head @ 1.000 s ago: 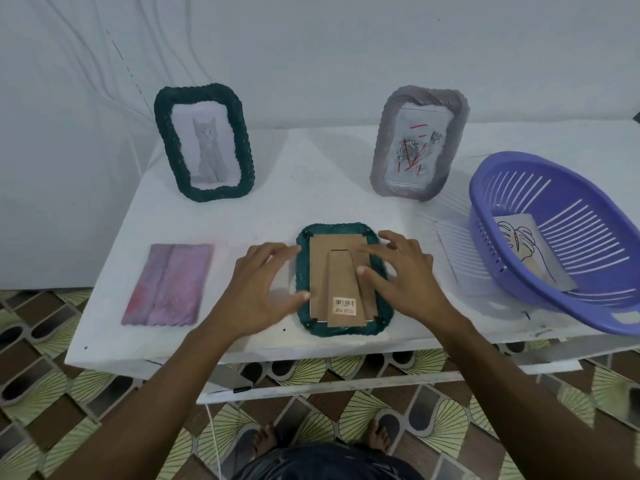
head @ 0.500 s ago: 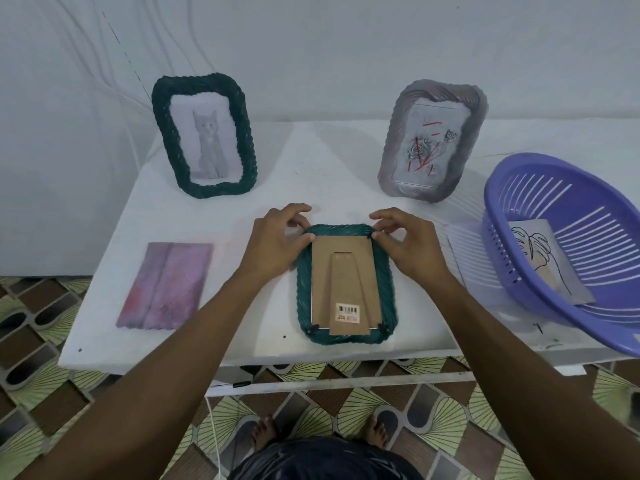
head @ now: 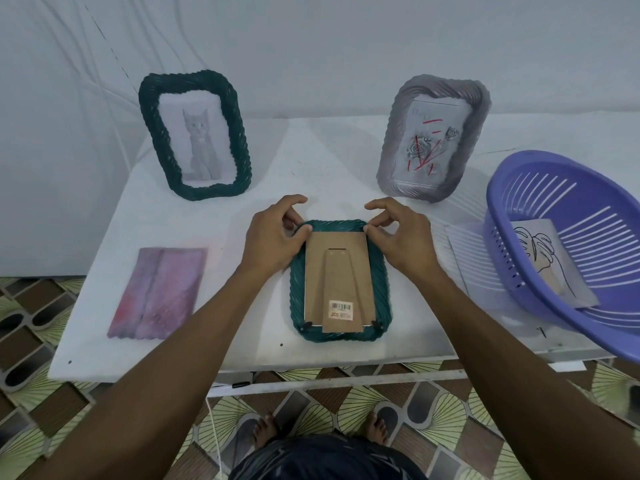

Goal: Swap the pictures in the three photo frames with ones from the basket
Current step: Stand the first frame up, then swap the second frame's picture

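Note:
A green rope-edged photo frame (head: 381,292) lies face down at the table's front, its brown cardboard back with a barcode sticker facing up. My left hand (head: 273,237) pinches the frame's top left corner. My right hand (head: 401,237) pinches its top right corner. A second green frame (head: 194,133) with a cat picture stands at the back left. A grey frame (head: 433,140) with a rose drawing stands at the back right. The purple basket (head: 512,258) on the right holds a leaf line drawing (head: 543,258).
A loose pink and purple picture (head: 157,292) lies flat on the white table (head: 242,327) at the left. A white slatted sheet (head: 471,261) lies between the face-down frame and the basket. Patterned floor tiles and bare feet show below the table edge.
Both hands moved from the frame's sides and back up to its top corners, where the fingers now pinch. The frame stays flat on the table.

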Available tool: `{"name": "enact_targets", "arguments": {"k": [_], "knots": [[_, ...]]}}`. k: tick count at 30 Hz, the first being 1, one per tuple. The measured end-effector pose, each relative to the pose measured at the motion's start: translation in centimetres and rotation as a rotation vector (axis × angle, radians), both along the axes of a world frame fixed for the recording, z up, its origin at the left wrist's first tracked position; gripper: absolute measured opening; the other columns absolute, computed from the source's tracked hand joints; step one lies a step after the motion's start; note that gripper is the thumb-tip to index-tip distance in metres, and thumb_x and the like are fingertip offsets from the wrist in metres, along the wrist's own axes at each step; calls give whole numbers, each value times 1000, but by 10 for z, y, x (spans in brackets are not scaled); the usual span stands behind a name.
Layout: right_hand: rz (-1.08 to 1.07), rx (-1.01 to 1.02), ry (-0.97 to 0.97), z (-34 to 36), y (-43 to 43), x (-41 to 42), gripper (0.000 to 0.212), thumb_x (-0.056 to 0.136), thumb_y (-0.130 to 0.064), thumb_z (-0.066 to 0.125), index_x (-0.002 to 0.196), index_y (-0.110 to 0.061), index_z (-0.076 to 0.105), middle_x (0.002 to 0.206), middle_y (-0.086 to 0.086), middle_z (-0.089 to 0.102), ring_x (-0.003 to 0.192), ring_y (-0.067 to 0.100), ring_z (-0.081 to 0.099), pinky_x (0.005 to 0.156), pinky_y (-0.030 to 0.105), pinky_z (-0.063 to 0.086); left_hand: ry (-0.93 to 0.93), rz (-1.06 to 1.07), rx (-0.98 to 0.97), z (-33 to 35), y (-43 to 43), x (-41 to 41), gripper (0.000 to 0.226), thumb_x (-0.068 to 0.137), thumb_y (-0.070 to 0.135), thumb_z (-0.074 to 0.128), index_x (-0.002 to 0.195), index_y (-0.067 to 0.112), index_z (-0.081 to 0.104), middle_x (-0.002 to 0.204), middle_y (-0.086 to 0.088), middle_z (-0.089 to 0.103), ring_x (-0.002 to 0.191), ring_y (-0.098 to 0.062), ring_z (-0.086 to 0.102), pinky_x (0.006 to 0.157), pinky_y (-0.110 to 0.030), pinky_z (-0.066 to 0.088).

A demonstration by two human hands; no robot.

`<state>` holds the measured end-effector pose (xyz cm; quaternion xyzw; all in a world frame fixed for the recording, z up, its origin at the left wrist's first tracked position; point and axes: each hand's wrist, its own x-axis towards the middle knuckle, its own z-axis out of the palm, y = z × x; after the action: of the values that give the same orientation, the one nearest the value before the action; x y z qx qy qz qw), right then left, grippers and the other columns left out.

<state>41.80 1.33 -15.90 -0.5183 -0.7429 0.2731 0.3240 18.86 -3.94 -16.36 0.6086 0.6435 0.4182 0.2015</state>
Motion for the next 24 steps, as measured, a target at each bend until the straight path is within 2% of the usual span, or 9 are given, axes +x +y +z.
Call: {"name": "enact_targets", "arguments": {"k": [8,12,14,17,20,24], "knots": [[0,11,3,1,-3,-2,27,83,-30,65,108,-39,59,78,-25,63,89,6,62,92,53,45,-12,16,-3,-2,0,1,46,83,18,71,126,26,58,83,10,64,82,-12,61,84,-32,54],[21,34,34,1,-5,0,26,85,-34,62,110,-41,58,90,-23,65,91,5,61,91,53,46,-44,29,-31,0,-2,2,48,84,21,70,129,24,54,93,10,63,82,-12,57,83,-26,50],[48,66,25,-1,-10,4,24,86,-34,62,110,-40,60,103,-18,64,97,9,58,91,52,46,-49,38,-45,2,-9,1,43,84,22,69,125,24,56,105,8,60,89,-8,56,85,-23,48],[101,130,-22,-8,-29,16,18,87,-30,65,105,-31,67,115,-7,62,108,16,51,95,46,43,-40,-54,-42,3,-33,-3,34,82,24,69,114,27,62,118,7,49,105,5,49,96,-17,40],[146,139,-75,-10,-56,30,15,87,-26,67,102,-28,69,123,-6,58,116,17,44,96,43,41,28,-178,-95,3,-72,-4,27,80,35,65,106,33,64,128,10,43,120,-2,41,102,-14,29],[223,130,-105,-8,-92,48,17,85,-34,63,100,-30,69,129,-11,54,121,15,40,98,46,39,149,-295,-82,1,-119,-2,33,79,47,62,108,31,66,137,11,41,129,-7,32,106,-24,29]]}}
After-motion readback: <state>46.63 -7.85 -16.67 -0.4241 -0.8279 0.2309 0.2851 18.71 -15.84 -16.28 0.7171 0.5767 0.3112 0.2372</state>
